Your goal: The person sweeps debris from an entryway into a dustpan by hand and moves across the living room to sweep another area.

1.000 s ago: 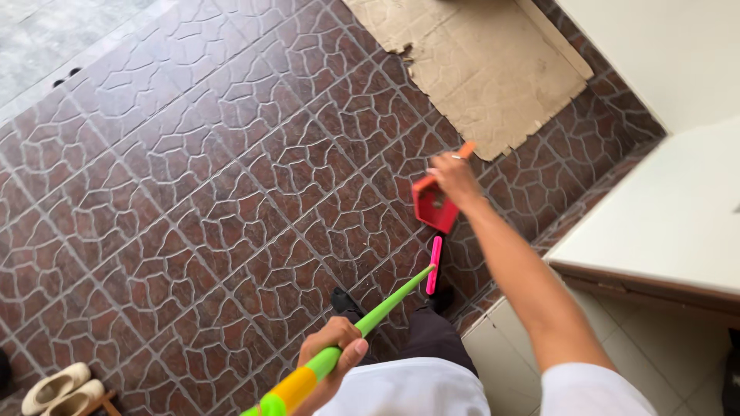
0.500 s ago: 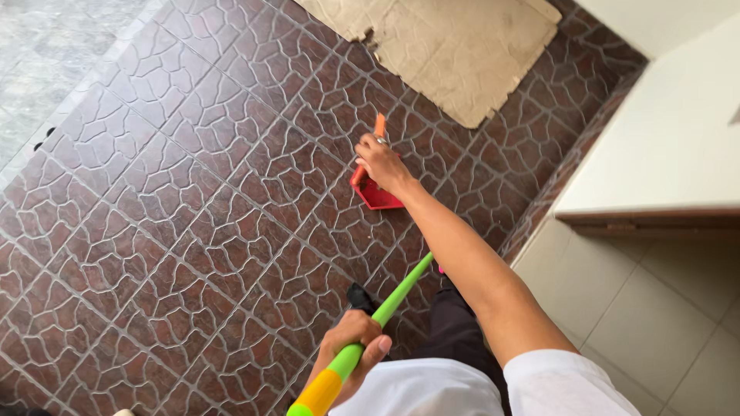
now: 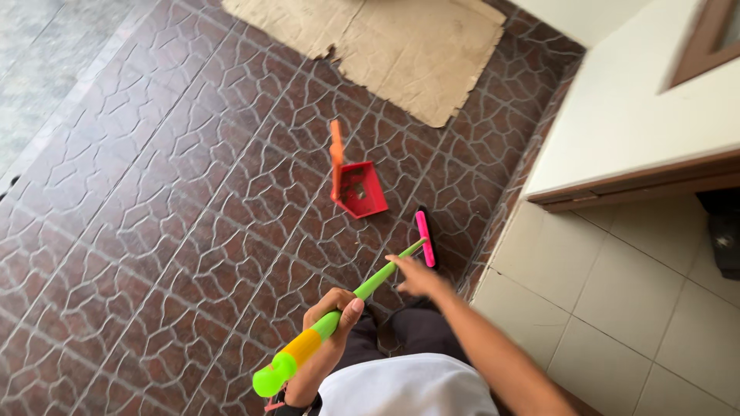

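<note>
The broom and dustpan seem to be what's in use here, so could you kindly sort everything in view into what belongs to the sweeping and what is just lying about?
In use:
- broom, handle gripped by the left hand, with the right hand at the handle
- red dustpan, standing alone on the tiled floor, some dirt inside

Lying about:
- torn cardboard sheet
- white ledge

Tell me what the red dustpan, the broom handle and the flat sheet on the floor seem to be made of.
The dustpan looks like moulded plastic: bright, even red with thin walls. The broom handle is smooth, in green and yellow, probably plastic or coated metal; the look leaves that open. The sheet looks like plain brown cardboard, matte, with torn, ragged edges.
</note>
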